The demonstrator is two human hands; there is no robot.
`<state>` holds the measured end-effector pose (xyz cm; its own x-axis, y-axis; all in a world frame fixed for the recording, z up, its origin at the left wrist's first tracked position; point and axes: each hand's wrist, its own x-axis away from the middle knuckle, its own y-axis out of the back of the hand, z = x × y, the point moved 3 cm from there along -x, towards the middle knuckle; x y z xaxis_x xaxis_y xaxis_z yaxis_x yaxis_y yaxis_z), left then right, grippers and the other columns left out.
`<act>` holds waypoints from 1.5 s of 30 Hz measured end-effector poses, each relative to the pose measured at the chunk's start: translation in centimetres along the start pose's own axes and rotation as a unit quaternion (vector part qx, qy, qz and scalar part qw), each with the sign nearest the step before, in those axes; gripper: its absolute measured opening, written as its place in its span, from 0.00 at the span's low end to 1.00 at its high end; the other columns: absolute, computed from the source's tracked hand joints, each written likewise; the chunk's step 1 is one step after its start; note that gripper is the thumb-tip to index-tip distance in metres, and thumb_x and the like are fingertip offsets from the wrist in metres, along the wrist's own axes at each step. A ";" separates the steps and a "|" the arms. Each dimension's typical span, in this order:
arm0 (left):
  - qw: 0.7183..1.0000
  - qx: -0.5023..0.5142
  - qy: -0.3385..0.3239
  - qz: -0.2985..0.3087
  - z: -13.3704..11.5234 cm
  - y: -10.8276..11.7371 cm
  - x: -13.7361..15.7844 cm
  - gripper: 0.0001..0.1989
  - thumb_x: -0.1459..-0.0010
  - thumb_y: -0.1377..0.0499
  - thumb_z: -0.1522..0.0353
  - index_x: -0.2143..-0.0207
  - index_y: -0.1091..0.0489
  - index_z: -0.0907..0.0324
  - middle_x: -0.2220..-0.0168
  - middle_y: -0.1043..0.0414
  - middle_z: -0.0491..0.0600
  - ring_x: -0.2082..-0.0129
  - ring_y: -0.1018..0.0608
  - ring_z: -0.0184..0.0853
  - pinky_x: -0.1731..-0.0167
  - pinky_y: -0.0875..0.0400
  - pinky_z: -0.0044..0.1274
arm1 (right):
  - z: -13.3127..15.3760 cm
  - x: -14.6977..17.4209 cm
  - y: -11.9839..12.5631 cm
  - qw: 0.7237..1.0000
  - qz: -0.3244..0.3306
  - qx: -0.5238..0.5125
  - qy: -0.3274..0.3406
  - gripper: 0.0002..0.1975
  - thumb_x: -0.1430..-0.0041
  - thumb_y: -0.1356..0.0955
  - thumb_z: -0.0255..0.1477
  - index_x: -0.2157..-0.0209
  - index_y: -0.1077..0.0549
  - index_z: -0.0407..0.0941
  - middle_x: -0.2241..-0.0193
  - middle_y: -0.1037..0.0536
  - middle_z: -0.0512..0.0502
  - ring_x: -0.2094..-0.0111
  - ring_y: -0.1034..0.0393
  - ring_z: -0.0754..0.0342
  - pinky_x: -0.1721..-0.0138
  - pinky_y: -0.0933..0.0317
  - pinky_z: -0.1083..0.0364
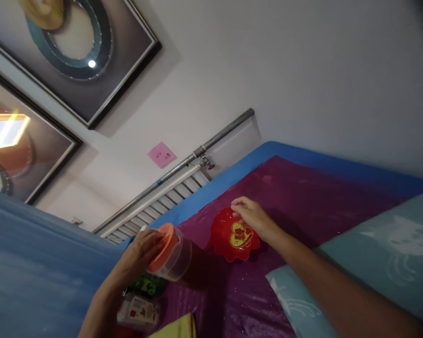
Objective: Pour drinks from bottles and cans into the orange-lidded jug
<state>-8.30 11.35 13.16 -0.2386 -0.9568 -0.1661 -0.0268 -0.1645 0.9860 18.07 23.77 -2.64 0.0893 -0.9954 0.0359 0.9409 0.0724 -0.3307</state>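
My left hand (145, 245) lies over the orange lid (163, 249) of a clear plastic canister (180, 260), its fingers curled on the lid. The canister looks tilted, and its lower part is dark, with a brown look. A red plate (218, 232) with a wavy rim and a yellow heart print rests on the purple sheet to the right of the canister. Above the plate's far right side is my right hand (252, 216), fingers bent and drawn together; whatever they may hold is too small to make out.
Below my left hand lie a green packet (150, 285) and a whitish labelled pack (140, 312). A yellow cloth (178, 327) is at the bottom edge. A teal patterned fabric (384, 253) covers the right side of the purple sheet (285, 188). Behind stand a radiator (178, 190) and pipe.
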 end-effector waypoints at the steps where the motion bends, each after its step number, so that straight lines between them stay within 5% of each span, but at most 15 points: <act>1: 1.000 0.004 0.002 -0.002 0.1 -0.1 0.1 0.12 0.40 0.46 0.61 0.61 0.25 0.54 0.59 0.23 0.50 0.58 0.23 0.37 0.56 0.27 0.30 | 0.0 0.0 0.0 1.000 0.000 0.007 0.002 0.03 0.52 0.34 0.29 0.72 0.30 0.46 0.75 0.26 0.50 0.72 0.29 0.53 0.75 0.41 0.58; 8: 0.999 0.016 0.034 -0.018 1.3 -1.3 1.1 0.14 0.39 0.46 0.58 0.59 0.26 0.54 0.55 0.25 0.52 0.53 0.24 0.40 0.49 0.30 0.35 | -0.8 -0.7 -0.2 0.999 -0.001 0.050 0.004 0.02 0.51 0.33 0.28 0.72 0.30 0.46 0.78 0.27 0.52 0.74 0.30 0.54 0.75 0.41 0.58; 23: 0.997 0.058 0.028 -0.041 2.1 -1.7 1.4 0.12 0.41 0.43 0.60 0.60 0.25 0.55 0.55 0.25 0.53 0.52 0.24 0.39 0.50 0.29 0.33 | -0.5 -0.8 -0.1 0.989 -0.016 0.140 0.049 0.03 0.49 0.34 0.25 0.73 0.31 0.47 0.74 0.24 0.49 0.70 0.30 0.52 0.65 0.41 0.55; 31: 0.996 0.068 0.048 -0.009 2.0 -1.8 1.2 0.14 0.41 0.43 0.58 0.59 0.25 0.55 0.53 0.25 0.53 0.51 0.24 0.40 0.49 0.30 0.33 | -1.3 -1.2 -0.3 0.979 -0.006 0.189 0.073 0.02 0.47 0.34 0.26 0.70 0.30 0.47 0.70 0.22 0.46 0.67 0.28 0.51 0.63 0.39 0.54; 45: 0.992 0.114 0.044 -0.039 2.7 -2.6 1.5 0.13 0.42 0.41 0.58 0.59 0.23 0.52 0.54 0.23 0.51 0.52 0.23 0.39 0.50 0.29 0.29 | -1.2 -0.8 -0.6 0.959 0.024 0.266 0.095 0.06 0.46 0.35 0.25 0.66 0.28 0.45 0.68 0.21 0.44 0.66 0.26 0.51 0.64 0.37 0.55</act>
<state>-11.23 10.99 10.43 -0.1423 -0.9619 -0.2335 -0.2638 -0.1905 0.9456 17.08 24.42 -3.56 0.1238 -0.9799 -0.1568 0.9750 0.0907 0.2029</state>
